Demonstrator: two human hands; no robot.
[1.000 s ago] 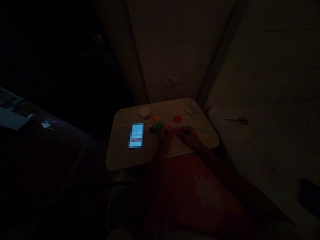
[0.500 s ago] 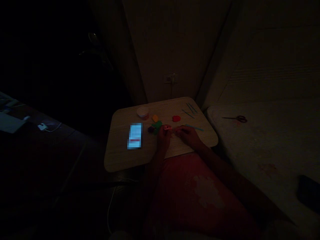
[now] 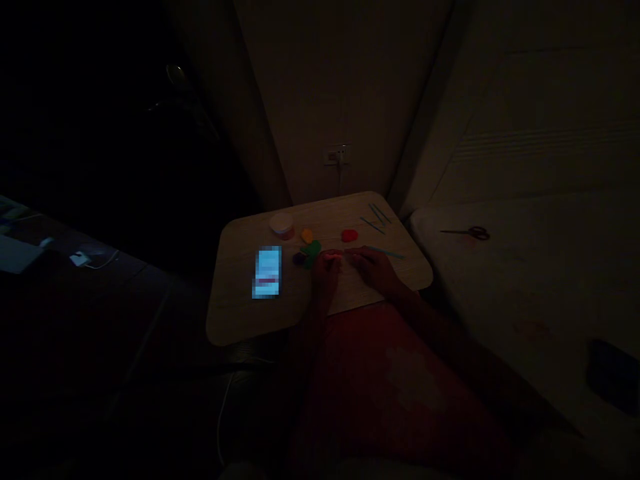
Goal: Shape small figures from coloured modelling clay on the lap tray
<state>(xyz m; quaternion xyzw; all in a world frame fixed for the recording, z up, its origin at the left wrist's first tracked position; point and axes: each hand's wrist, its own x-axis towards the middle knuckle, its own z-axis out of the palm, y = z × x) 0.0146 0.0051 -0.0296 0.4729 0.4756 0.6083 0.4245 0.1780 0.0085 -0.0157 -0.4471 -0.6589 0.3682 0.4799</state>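
Note:
The scene is very dark. Both my hands rest close together on a small wooden table (image 3: 240,313). My left hand (image 3: 325,273) pinches a small pink clay piece (image 3: 331,255) at its fingertips. My right hand (image 3: 373,267) lies just to the right of it with fingers curled toward the same piece; whether it holds anything is too dim to tell. Green clay (image 3: 313,250), a purple lump (image 3: 299,259) and an orange lump (image 3: 307,235) sit just left of my left hand. A red clay lump (image 3: 349,235) lies beyond my hands.
A lit phone (image 3: 267,271) lies on the table's left half, a small round tub (image 3: 281,226) behind it. Thin teal sticks (image 3: 376,217) lie at the far right corner. Scissors (image 3: 473,233) rest on the bed to the right. A wall socket (image 3: 336,155) is behind.
My hands stay together at the pink piece with small finger movements. The camera has shifted slightly, so everything sits a little further left and higher in the picture.

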